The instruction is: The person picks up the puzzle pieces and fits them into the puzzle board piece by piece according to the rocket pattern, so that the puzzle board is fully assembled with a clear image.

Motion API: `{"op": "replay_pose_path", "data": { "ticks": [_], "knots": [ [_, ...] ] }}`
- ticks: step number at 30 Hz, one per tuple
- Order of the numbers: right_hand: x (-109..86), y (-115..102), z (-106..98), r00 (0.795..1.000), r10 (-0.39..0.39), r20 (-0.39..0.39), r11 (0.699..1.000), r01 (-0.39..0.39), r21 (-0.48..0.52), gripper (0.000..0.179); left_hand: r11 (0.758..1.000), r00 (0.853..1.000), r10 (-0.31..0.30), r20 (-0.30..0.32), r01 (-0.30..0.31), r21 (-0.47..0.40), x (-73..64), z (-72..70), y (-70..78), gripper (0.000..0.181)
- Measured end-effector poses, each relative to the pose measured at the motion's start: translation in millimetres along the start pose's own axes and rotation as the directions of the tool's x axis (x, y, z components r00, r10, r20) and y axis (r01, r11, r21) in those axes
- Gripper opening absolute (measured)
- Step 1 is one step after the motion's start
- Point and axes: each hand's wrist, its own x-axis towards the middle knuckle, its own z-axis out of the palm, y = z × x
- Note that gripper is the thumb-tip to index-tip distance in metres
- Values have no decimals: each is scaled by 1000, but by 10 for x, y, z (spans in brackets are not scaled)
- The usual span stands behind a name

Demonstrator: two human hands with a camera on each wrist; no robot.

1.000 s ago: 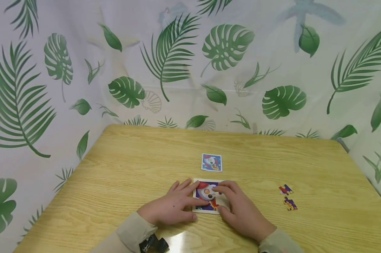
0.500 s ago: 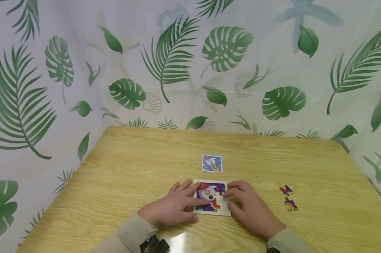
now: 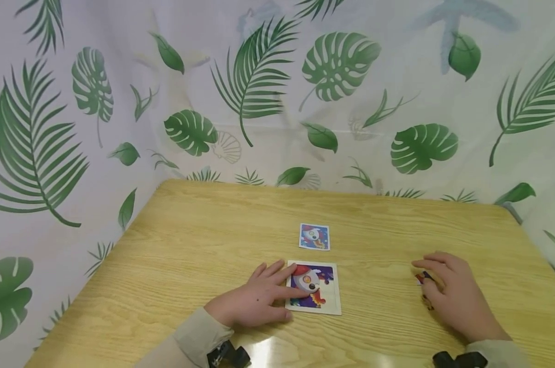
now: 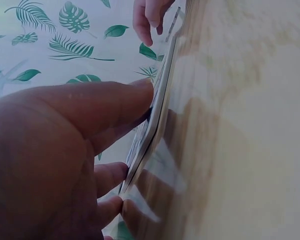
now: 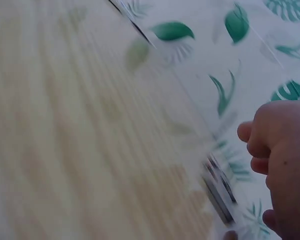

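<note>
A jigsaw puzzle board (image 3: pixel 331 306) with a pale frame lies on the table, its rocket picture partly filled and its right side bare. My left hand (image 3: pixel 254 301) rests on the board's left part with fingers spread. The left wrist view shows thumb and fingers along the board's edge (image 4: pixel 160 102). Over at the right, my right hand (image 3: pixel 459 296) hovers above two loose puzzle pieces, its fingers loosely bent and partly hiding them. One puzzle piece (image 3: pixel 421 278) peeks out between index finger and thumb. In the right wrist view the blurred pieces (image 5: pixel 219 195) lie apart from the fingers.
Behind the board lies a small picture card (image 3: pixel 314 236) showing the same rocket. The wooden table (image 3: pixel 222 225) meets a leaf-patterned cloth (image 3: pixel 259 153) at its back and sides.
My right hand has left the puzzle board's right side and moved right, over the loose pieces. The left hand stays on the board. The head view has shifted slightly.
</note>
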Motion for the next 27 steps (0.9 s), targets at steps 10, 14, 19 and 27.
{"op": "replay_pose_path", "data": {
  "ticks": [10,14,19,27],
  "knots": [
    [-104,394,-204,991,-30,130,997,38,-62,44,1000,1000,10,-15,-10,-6,-4,15,-6,52],
    [-85,381,-169,989,-71,127,993,82,-88,45,1000,1000,10,-23,-11,-9,-7,9,-21,53],
    [-73,344,-182,989,-55,140,992,70,-104,38,1000,1000,12,-23,-12,-12,6,18,-26,52],
    [-53,360,-164,991,19,135,997,-9,-75,26,1000,1000,7,-22,-8,-16,13,13,-25,52]
  ]
}}
